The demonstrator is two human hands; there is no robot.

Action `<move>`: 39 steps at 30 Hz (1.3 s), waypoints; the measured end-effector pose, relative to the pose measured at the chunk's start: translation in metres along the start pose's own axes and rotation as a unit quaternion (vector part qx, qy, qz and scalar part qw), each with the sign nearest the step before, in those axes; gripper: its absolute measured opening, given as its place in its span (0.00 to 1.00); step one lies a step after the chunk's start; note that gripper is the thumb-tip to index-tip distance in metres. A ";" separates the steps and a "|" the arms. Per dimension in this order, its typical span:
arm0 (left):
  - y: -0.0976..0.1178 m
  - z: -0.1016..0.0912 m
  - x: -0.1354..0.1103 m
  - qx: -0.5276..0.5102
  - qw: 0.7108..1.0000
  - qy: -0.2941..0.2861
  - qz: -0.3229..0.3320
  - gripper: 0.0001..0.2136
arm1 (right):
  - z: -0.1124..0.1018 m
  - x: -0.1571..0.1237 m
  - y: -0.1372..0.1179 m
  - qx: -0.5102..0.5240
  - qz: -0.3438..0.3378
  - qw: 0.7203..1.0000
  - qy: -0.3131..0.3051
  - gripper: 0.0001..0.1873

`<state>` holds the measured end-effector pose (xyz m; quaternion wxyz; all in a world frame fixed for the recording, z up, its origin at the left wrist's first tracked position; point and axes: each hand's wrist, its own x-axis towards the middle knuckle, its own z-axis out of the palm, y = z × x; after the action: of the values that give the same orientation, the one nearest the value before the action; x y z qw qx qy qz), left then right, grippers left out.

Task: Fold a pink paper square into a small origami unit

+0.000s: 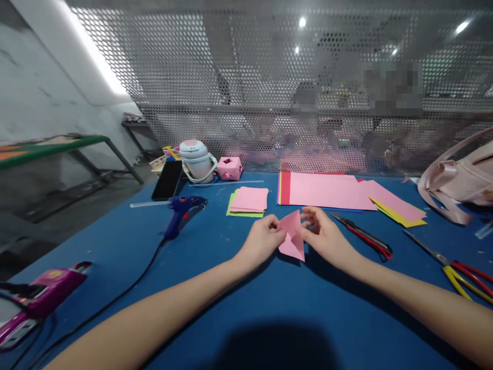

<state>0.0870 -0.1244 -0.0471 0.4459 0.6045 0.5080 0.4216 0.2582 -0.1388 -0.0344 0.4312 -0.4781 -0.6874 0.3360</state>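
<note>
A small folded piece of pink paper (292, 237) is held just above the blue table (269, 298) in the middle of the head view. My left hand (262, 240) pinches its left edge with fingers closed. My right hand (322, 234) grips its right edge, fingers curled round the fold. Both forearms reach in from the bottom corners.
Behind the hands lie a stack of small pink and green sheets (248, 201) and large pink sheets (323, 190). Red scissors (365, 237) and yellow-handled scissors (458, 270) lie right. A blue glue gun (181, 213), black phone (167, 180), white jug (197, 160), pink paper cube (229, 168), magenta tool (42, 295) and pink bag (458, 180) surround them.
</note>
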 end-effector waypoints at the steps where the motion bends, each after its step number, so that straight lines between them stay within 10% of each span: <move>1: -0.003 0.000 0.001 -0.008 1.000 0.005 -0.003 0.05 | 0.006 0.004 0.003 -0.002 -0.001 1.000 -0.005 0.16; 9: -0.013 0.004 -0.002 -0.120 0.991 -0.017 -0.059 0.07 | 0.013 0.015 0.017 -0.052 -0.061 0.996 -0.036 0.02; 25: -0.010 0.004 -0.004 -0.119 0.978 -0.125 -0.114 0.09 | 0.005 0.005 0.026 -0.086 -0.277 0.955 -0.065 0.09; 39: -0.015 0.006 -0.012 -0.056 0.987 -0.112 -0.099 0.07 | 0.002 0.002 0.014 -0.080 -0.066 0.994 -0.044 0.04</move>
<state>0.0874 -0.1357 -0.0636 0.5728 0.5688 0.4876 0.3326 0.2611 -0.1324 -0.0467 0.3825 -0.4493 -0.7603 0.2717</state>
